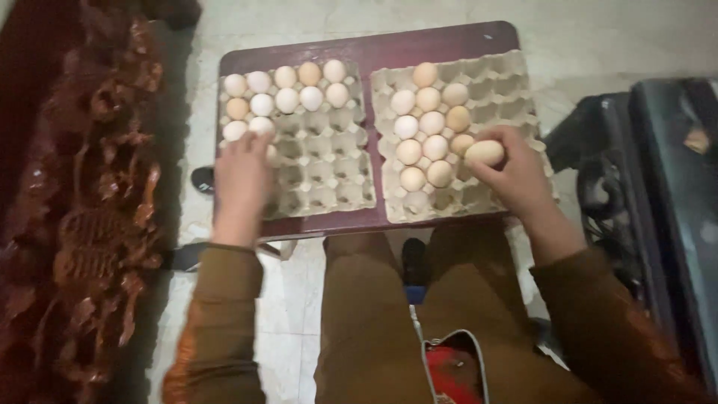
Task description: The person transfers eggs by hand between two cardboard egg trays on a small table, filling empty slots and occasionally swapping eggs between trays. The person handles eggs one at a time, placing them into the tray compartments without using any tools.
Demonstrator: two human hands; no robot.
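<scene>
We had two grey pulp egg trays side by side on a small dark-red table (374,46). Our right hand (516,176) was over the right tray (508,75), fingers curled around one tan egg (485,152), held just above the tray's near-right cups and beside the column of eggs already seated there (430,123). Our left hand (241,176) rested at the near-left of the left tray (329,172), fingertips down among the cups next to the lowest white egg (260,126); the frame was too blurred for us to tell whether those fingers were pinching anything or lay loose. The left tray carried two full back rows plus a couple in the third, all pale or tan; its front half showed bare cups. Handling call on the egg: light, rigid shell, brittle under point load, smooth enough to roll out of a loose pinch. We judged the safest hold was around the broad middle, with several fingertips and the thumb opposed, not by the ends and not with a squeeze. The pulp trays looked soft and floppy, so pressing an egg into a cup should have been gentle and straight down. A carved dark wooden piece (90,187) stood to the left, and black equipment (658,187) to the right.
</scene>
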